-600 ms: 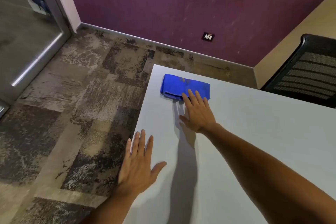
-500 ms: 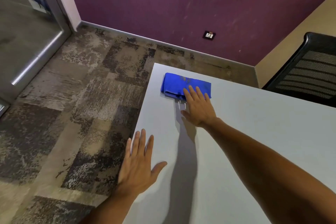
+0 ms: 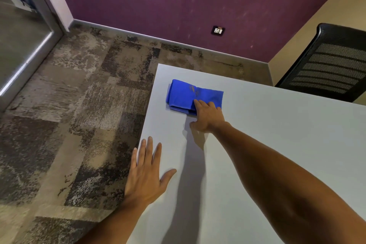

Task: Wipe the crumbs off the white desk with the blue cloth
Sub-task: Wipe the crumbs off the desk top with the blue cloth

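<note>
A folded blue cloth [image 3: 188,96] lies near the far left corner of the white desk [image 3: 277,134], with a few brownish specks on its top. My right hand [image 3: 208,117] reaches out to it; the fingertips rest on the cloth's near right part, with the thumb on the desk beside it. My left hand [image 3: 145,172] lies flat, fingers spread, on the desk's left edge closer to me and holds nothing. I cannot make out crumbs on the desk surface.
A black mesh office chair [image 3: 328,65] stands at the desk's far right side. Patterned carpet [image 3: 79,105] lies left of the desk, a purple wall with a socket [image 3: 217,30] behind, and a glass door [image 3: 19,35] at far left.
My right hand has slid forward a little, so its fingers now cover more of the cloth's near edge. My left hand has stayed in place.
</note>
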A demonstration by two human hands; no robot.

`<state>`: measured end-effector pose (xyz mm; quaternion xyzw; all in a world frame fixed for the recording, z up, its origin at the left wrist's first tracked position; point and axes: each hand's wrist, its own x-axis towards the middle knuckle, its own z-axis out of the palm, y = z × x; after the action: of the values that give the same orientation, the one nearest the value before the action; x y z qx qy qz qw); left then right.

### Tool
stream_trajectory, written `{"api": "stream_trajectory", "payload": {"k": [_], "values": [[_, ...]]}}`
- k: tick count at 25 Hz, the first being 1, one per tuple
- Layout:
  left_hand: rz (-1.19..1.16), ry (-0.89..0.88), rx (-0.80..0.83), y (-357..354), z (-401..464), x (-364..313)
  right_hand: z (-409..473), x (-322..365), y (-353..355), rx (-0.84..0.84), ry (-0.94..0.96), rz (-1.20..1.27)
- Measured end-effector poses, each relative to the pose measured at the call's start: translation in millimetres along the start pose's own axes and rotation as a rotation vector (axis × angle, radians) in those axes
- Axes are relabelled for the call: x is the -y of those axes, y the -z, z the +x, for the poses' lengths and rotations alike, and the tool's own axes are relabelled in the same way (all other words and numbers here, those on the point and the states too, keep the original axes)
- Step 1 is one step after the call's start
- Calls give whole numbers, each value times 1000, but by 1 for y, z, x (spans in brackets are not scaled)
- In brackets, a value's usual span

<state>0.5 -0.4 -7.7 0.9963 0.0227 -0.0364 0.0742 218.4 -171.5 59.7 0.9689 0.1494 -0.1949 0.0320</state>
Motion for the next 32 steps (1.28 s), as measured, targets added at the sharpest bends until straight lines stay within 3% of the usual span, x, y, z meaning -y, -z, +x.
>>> {"api": "stream_trajectory", "payload": {"k": [7,13,18,22,25,28,32], "values": [[-25,1,0,0,-1,1,-58,8,-34,-204,-78,-7],[-35,-13,-6,2,0,1,-122,-1,-63,-208,-90,2],[-37,-26,135,11,-2,6,-184,-15,-74,-82,-123,-97],[-100,-15,322,43,2,3,-219,-22,-68,-159,-125,-46],[-399,20,290,65,-28,-26,-245,-18,-56,-262,-122,4],[-919,237,280,80,-69,-69,-274,-15,-52,-349,-101,63],[-1295,426,324,92,-109,-102,-323,-16,-55,-498,-64,105]]}}
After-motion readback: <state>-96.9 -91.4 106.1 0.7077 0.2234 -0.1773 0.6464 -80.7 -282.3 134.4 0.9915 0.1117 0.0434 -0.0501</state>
